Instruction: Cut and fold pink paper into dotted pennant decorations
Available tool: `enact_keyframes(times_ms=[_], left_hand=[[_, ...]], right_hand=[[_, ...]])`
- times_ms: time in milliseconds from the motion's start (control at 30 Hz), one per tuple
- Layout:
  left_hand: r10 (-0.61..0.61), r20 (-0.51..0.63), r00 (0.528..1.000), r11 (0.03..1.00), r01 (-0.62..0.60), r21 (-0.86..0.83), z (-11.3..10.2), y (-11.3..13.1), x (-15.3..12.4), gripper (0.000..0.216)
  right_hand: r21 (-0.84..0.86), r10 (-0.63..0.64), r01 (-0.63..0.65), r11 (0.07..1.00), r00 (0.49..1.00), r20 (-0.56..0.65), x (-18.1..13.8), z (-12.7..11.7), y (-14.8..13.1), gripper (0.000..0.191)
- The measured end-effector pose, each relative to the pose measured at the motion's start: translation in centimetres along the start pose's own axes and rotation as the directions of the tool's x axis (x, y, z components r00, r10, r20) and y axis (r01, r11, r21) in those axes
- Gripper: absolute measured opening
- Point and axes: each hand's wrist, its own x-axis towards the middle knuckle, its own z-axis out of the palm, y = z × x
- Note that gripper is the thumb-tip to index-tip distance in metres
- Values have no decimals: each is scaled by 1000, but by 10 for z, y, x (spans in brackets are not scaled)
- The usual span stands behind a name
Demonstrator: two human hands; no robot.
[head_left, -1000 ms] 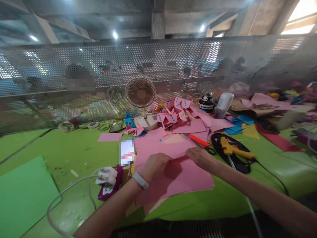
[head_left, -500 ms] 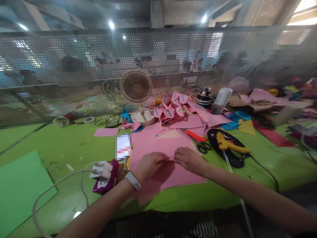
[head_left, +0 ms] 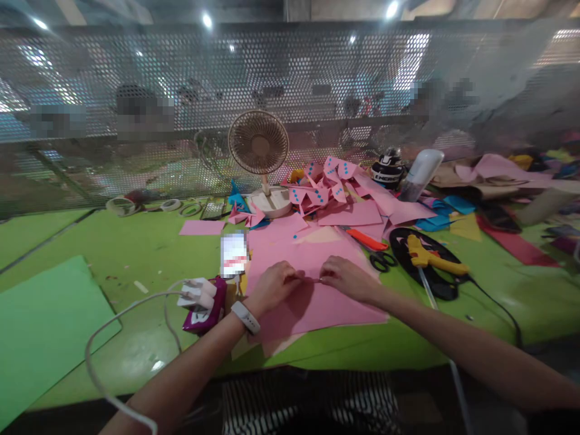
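My left hand [head_left: 277, 285], with a pale watch [head_left: 245, 318] on its wrist, is closed in a pinch. Facing it, my right hand [head_left: 347, 278] also has its fingertips pinched together. Between the two hands runs a thin pink paper strip [head_left: 312, 280], one end in each; its full shape is mostly hidden by fingers. Both hands are just over a large pink paper sheet [head_left: 335, 314] lying on the green table. Beyond them is a pile of folded pink paper pieces [head_left: 312, 196] with blue dots.
Right of the sheet lie an orange-handled cutter [head_left: 367, 238], black scissors [head_left: 383, 261] and a yellow glue gun [head_left: 437, 260] on a black plate. On the left are a phone [head_left: 234, 254], a purple power strip [head_left: 206, 317] with cable, and green sheets [head_left: 49, 332]. A fan [head_left: 259, 145] stands behind.
My head view has tilted down and shifted slightly left, so the table things appear higher and farther right. Both hands keep their pinch, with the strip between them.
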Motion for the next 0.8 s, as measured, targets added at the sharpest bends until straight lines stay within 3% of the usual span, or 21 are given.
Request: enact_keyframes(times_ms=[233, 433, 600, 800], left_hand=[[-174, -30, 984, 971, 177, 159, -18, -17, -11, 38], [-234, -68, 970, 924, 244, 295, -33, -28, -26, 29], [-276, -70, 959, 880, 281, 383, -38, -22, -36, 24], [-257, -87, 962, 753, 256, 607, -39, -12, -44, 27]], right_hand=[[109, 96, -102, 989, 994, 60, 8, 2, 13, 14], [98, 109, -114, 989, 992, 61, 5, 1, 9, 18], [106, 113, -120, 987, 991, 65, 5, 0, 9, 18], [124, 118, -128, 984, 990, 81, 6, 1, 11, 19]])
